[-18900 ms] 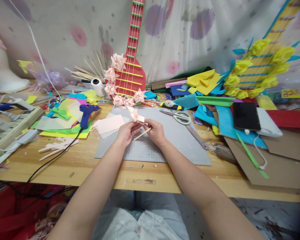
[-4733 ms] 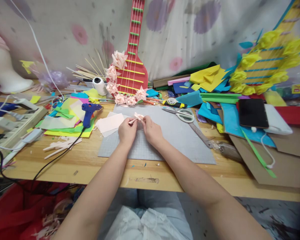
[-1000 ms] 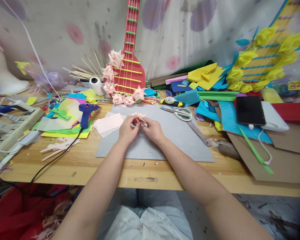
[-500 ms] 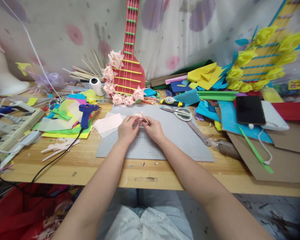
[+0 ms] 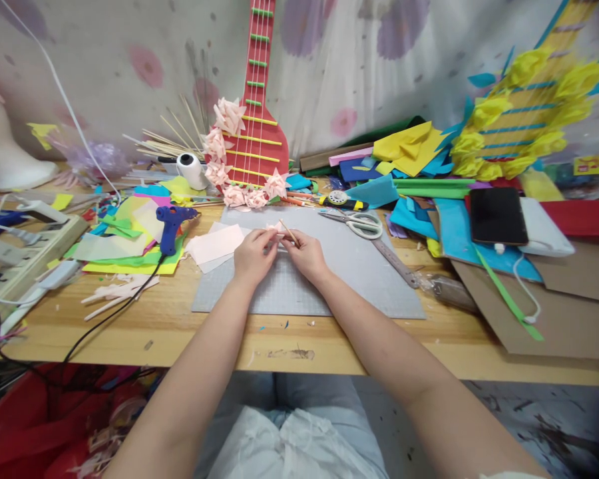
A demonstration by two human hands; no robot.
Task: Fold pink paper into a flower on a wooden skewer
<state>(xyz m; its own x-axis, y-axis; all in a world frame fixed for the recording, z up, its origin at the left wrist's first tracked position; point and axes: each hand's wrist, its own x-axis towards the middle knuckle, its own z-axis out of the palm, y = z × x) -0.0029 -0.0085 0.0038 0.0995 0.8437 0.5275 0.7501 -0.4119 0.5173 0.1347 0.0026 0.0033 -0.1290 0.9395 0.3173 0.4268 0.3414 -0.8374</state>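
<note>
Over the grey cutting mat [image 5: 379, 286] my two hands meet at the fingertips. My left hand [image 5: 255, 256] is closed on a small pink paper flower [image 5: 274, 227], most of it hidden behind the fingers. A thin wooden stick [image 5: 289, 232] slants up from my right hand [image 5: 303, 256], whose fingers pinch it against the pink paper. Pale pink paper sheets [image 5: 217, 245] lie just left of my left hand. Behind the mat leans a red paper guitar [image 5: 257, 146] with pink paper flowers [image 5: 229, 118] along its left and lower edge.
A blue glue gun [image 5: 168, 229] rests on coloured paper at the left, its cord crossing the table. Scissors [image 5: 367, 225] and a steel ruler [image 5: 394, 263] lie right of my hands. Further right are a phone [image 5: 498, 216] and cardboard [image 5: 544, 313]. A power strip [image 5: 54, 256] stands far left.
The view has shifted very slightly. Both hands stay in the same place, and the pink paper between the fingers has turned a little.
</note>
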